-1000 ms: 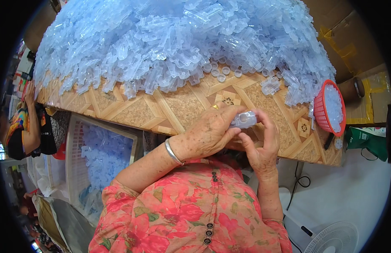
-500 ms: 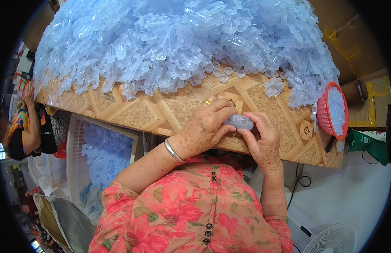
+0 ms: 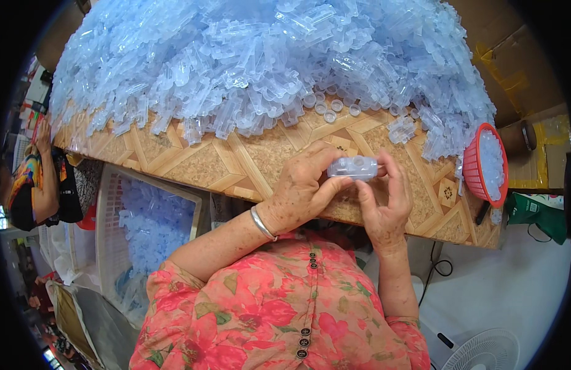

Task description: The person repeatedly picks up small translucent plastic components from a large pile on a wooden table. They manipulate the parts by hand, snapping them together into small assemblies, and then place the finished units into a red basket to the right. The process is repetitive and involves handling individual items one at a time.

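Observation:
Between my two hands is a small clear bluish plastic case (image 3: pixel 354 168), longish with rounded corners, lying level above the near part of the table. My left hand (image 3: pixel 302 185) pinches its left end between thumb and fingers. At the other end, the fingers of my right hand (image 3: pixel 389 200) touch the right side and the thumb is under the near edge. Beyond my hands rises a large heap of clear plastic pieces (image 3: pixel 248 68), with several small round clear rings (image 3: pixel 330 116) loose at its near edge.
A red basket (image 3: pixel 474 169) of clear pieces stands at the table's right end. Left, below the patterned tabletop (image 3: pixel 193 161), is a white crate (image 3: pixel 110 228) of similar pieces. Another person's arm (image 3: pixel 46 166) shows far left; a white fan (image 3: pixel 485 351) is at lower right.
The plastic case has shifted a little right and up and turned so its long side shows. My right fingers have moved to its far right end; my left hand still grips it.

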{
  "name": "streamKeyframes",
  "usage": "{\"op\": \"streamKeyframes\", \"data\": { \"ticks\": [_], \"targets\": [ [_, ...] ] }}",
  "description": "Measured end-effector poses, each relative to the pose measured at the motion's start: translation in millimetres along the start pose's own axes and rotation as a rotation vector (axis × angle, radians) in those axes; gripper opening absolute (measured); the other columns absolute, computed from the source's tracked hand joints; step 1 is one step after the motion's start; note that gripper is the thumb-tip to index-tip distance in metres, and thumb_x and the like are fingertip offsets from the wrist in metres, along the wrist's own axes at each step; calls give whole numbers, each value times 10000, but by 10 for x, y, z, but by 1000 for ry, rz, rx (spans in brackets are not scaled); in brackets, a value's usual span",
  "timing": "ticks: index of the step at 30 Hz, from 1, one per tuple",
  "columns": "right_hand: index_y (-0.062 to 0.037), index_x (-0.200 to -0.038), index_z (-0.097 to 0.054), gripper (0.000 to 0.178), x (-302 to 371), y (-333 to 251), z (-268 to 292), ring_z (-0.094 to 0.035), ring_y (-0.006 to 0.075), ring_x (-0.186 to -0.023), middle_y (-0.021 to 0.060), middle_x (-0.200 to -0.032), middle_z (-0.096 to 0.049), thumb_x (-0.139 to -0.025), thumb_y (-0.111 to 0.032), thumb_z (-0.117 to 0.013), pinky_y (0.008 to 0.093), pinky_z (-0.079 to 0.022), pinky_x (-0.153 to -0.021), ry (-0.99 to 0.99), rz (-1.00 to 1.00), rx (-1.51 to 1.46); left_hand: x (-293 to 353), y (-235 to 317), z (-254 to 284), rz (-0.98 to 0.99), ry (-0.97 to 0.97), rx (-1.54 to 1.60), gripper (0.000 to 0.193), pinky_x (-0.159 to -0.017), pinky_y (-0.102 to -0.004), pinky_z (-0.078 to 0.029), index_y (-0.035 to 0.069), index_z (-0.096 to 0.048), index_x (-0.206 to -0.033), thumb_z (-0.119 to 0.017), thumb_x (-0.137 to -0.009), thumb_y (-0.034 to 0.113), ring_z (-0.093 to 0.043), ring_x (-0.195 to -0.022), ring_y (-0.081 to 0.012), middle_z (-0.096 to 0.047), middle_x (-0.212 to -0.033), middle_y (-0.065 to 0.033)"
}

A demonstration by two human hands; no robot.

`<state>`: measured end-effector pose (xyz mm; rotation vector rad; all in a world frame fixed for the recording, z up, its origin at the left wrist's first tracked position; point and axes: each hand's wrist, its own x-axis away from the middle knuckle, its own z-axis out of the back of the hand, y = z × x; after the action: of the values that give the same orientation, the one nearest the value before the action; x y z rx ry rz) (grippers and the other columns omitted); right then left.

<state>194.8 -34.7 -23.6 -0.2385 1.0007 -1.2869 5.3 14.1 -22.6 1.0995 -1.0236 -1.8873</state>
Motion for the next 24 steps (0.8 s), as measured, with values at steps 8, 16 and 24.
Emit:
{"op": "streamKeyframes", "data": {
  "ticks": [8, 16, 24],
  "targets": [
    [-29, -1507, -429, 927, 41, -175, -80, -604, 364, -1249, 168, -1397, -607, -727, -199, -900, 468, -479, -1054, 115, 5, 34, 42, 258, -60, 264, -200, 510, 404, -908, -281, -547, 32, -621, -1437, -620, -1063, 184, -657, -1074, -119, -702, -1268, -81],
    [-70, -1369, -551, 900, 190, -84, 1, -645, 326, -1118, 114, -1243, -661, -612, -296, -982, 444, -517, -969, 66, -114, -27, 90, 273, -78, 561, -356, 969, 550, -1033, -291, -511, 78, -433, -1599, -591, -1089, 211, -603, -1247, -123, -628, -1419, -63],
    [-73, -1354, -551, 877, 160, -192, 83, -610, 353, -1134, 115, -1233, -657, -620, -315, -966, 472, -504, -980, -27, -43, 17, 123, 289, -66, 527, -358, 1015, 584, -1094, -329, -490, 48, -439, -1586, -649, -1051, 151, -579, -1292, -150, -601, -1454, -81]
  ]
}}
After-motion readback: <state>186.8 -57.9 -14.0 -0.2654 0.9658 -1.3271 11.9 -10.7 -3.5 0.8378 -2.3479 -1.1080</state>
